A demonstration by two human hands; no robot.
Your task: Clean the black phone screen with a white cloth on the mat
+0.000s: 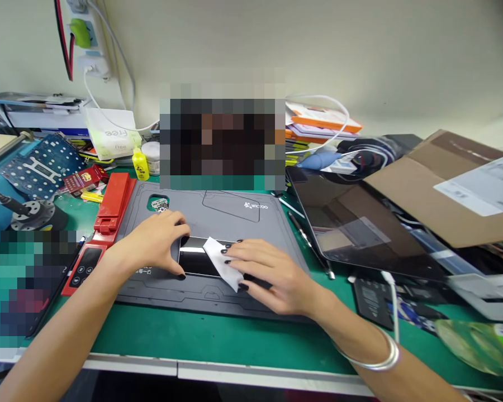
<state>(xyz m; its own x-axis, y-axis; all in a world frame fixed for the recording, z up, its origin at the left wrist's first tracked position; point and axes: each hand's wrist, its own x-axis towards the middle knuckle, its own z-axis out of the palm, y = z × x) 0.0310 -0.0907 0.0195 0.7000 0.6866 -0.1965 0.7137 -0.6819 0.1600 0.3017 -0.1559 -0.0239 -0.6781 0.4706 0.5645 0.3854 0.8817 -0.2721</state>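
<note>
A black phone [195, 261] lies flat on a grey work mat [230, 215] in the middle of the bench. My left hand [153, 243] grips the phone's left end, fingers curled over its edge. My right hand [264, 271] presses a small white wipe [221, 261] onto the phone's glass with its fingers laid flat together. A silver bangle [379, 357] sits on my right wrist.
A red tool [109, 215] lies left of the mat, a yellow bottle [140, 164] behind it. A dark tablet [352, 229] and cardboard box [444, 184] fill the right. Thin tools [308, 243] lie beside the mat. A white cable [392, 301] crosses the green bench mat [201, 338].
</note>
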